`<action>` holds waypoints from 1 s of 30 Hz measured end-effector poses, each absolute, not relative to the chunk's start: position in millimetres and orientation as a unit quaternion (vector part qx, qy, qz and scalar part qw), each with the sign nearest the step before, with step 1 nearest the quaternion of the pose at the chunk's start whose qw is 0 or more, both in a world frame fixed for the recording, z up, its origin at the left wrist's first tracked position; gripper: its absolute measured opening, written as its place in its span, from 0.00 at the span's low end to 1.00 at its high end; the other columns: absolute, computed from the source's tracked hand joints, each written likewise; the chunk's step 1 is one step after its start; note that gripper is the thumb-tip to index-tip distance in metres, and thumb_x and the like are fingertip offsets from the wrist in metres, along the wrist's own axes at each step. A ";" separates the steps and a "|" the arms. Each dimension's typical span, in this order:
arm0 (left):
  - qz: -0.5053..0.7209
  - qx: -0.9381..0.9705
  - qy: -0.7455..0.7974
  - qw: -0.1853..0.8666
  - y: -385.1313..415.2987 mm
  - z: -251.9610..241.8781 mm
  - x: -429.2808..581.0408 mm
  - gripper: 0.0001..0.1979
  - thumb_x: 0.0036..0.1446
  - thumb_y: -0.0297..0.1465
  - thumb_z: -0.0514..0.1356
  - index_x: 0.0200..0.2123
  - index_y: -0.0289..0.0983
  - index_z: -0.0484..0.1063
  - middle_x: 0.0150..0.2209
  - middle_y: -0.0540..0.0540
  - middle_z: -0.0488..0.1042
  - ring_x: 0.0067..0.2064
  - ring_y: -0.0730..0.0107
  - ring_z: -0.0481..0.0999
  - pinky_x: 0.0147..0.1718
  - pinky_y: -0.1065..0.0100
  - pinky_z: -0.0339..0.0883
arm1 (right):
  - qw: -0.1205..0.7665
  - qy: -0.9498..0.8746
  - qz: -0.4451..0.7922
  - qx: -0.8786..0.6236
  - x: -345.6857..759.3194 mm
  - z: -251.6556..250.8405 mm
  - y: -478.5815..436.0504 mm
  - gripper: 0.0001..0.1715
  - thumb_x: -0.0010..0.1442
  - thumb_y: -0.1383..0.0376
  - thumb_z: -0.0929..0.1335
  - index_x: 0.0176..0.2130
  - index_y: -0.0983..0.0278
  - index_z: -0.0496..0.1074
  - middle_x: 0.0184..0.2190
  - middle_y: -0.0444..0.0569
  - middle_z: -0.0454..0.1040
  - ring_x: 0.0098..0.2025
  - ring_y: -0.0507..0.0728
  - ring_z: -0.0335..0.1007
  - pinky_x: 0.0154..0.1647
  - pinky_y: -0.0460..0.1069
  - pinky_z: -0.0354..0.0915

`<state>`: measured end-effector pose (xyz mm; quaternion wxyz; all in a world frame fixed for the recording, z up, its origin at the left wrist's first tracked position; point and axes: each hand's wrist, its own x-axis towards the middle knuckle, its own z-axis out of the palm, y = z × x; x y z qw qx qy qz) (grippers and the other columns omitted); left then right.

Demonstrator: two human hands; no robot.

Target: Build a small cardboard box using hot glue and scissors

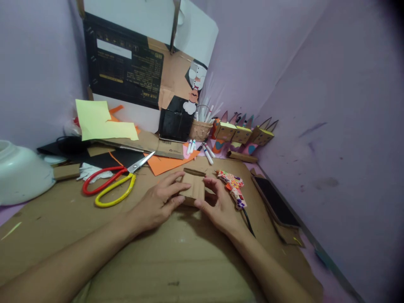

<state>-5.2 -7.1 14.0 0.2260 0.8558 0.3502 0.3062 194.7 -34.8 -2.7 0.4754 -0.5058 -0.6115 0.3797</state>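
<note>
Between my two hands is a small cardboard box [194, 187], resting on the cardboard-covered tabletop [176, 261]. My left hand [162, 198] presses its fingers on the box's left side and top. The thumb and fingers of my right hand [217, 204] grip the right side. A thin strip of cardboard [195, 172] shows just behind the box. To the right of my right hand lies a flower-patterned glue gun [235, 188] with a black cord. Scissors [126, 174] with red and yellow handles lie open to the left of my left hand.
A white bowl [22, 174] stands upside down at the left. Yellow paper [97, 122], orange paper [167, 163] and several markers [206, 153] lie at the back. Cardboard animal figures [241, 134] stand along the wall. A phone [274, 200] lies at the right edge.
</note>
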 end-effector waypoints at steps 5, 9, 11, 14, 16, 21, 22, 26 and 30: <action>0.327 0.845 0.342 0.248 -5.5 16.2 -4.1 0.15 0.58 0.30 0.53 0.48 0.37 0.71 0.59 0.37 0.62 0.61 0.55 0.61 0.57 0.55 0.59 | 0.494 -0.576 0.428 -0.491 195.2 2.8 -31.5 0.31 0.41 0.63 0.76 0.42 0.58 0.61 0.43 0.51 0.73 0.43 0.59 0.75 0.44 0.57 0.72; 0.349 0.807 0.362 0.309 -2.4 15.0 -3.1 0.16 0.54 0.30 0.57 0.46 0.36 0.69 0.58 0.36 0.60 0.58 0.52 0.64 0.51 0.55 0.65 | 0.514 -0.559 0.440 -0.480 192.2 5.1 -30.5 0.30 0.39 0.66 0.76 0.40 0.58 0.62 0.41 0.49 0.74 0.41 0.59 0.76 0.42 0.56 0.73; 0.359 0.772 0.372 0.370 0.7 13.4 -2.6 0.17 0.51 0.31 0.59 0.46 0.36 0.66 0.58 0.35 0.58 0.53 0.54 0.69 0.47 0.56 0.69 | 0.521 -0.551 0.439 -0.482 192.5 4.4 -28.9 0.31 0.37 0.66 0.77 0.39 0.59 0.62 0.41 0.49 0.74 0.42 0.60 0.75 0.42 0.57 0.73; 0.357 0.733 0.355 0.457 7.3 12.3 -2.1 0.18 0.49 0.32 0.60 0.44 0.36 0.63 0.53 0.38 0.62 0.42 0.64 0.74 0.41 0.60 0.71 | 0.522 -0.546 0.445 -0.481 195.6 1.8 -25.9 0.32 0.34 0.67 0.78 0.39 0.59 0.63 0.40 0.48 0.74 0.42 0.60 0.75 0.42 0.56 0.73; 0.346 0.723 0.338 0.492 11.8 13.2 -2.0 0.18 0.47 0.33 0.62 0.41 0.37 0.62 0.47 0.41 0.67 0.38 0.68 0.73 0.37 0.63 0.70 | 0.521 -0.550 0.447 -0.475 198.1 -0.3 -24.2 0.33 0.34 0.67 0.78 0.39 0.59 0.64 0.40 0.48 0.74 0.42 0.60 0.75 0.41 0.55 0.73; 0.329 0.687 0.344 0.549 15.5 17.3 -0.9 0.19 0.42 0.31 0.65 0.36 0.38 0.60 0.42 0.45 0.71 0.38 0.67 0.74 0.37 0.63 0.69 | 0.517 -0.567 0.432 -0.474 200.2 -3.9 -22.1 0.35 0.33 0.67 0.78 0.40 0.60 0.65 0.41 0.49 0.74 0.43 0.60 0.74 0.42 0.55 0.72; 0.331 0.683 0.353 0.547 14.7 17.8 -0.5 0.20 0.42 0.31 0.65 0.38 0.38 0.60 0.40 0.46 0.72 0.38 0.67 0.74 0.37 0.63 0.69 | 0.522 -0.565 0.428 -0.474 199.7 -4.1 -21.9 0.35 0.33 0.67 0.78 0.41 0.60 0.65 0.42 0.50 0.74 0.44 0.60 0.74 0.42 0.55 0.72; 0.368 0.665 0.370 0.534 10.2 18.8 1.9 0.31 0.42 0.30 0.65 0.50 0.37 0.58 0.45 0.42 0.71 0.42 0.63 0.75 0.41 0.60 0.70 | 0.555 -0.537 0.418 -0.478 198.1 -3.5 -20.8 0.44 0.31 0.65 0.79 0.47 0.60 0.64 0.49 0.56 0.72 0.48 0.62 0.72 0.43 0.55 0.71; 0.380 0.634 0.318 0.593 9.9 18.5 4.8 0.39 0.41 0.30 0.67 0.57 0.37 0.56 0.58 0.37 0.62 0.51 0.57 0.72 0.48 0.59 0.68 | 0.542 -0.526 0.447 -0.480 200.2 -0.6 -16.6 0.43 0.35 0.62 0.78 0.51 0.61 0.67 0.49 0.57 0.73 0.49 0.64 0.71 0.45 0.57 0.70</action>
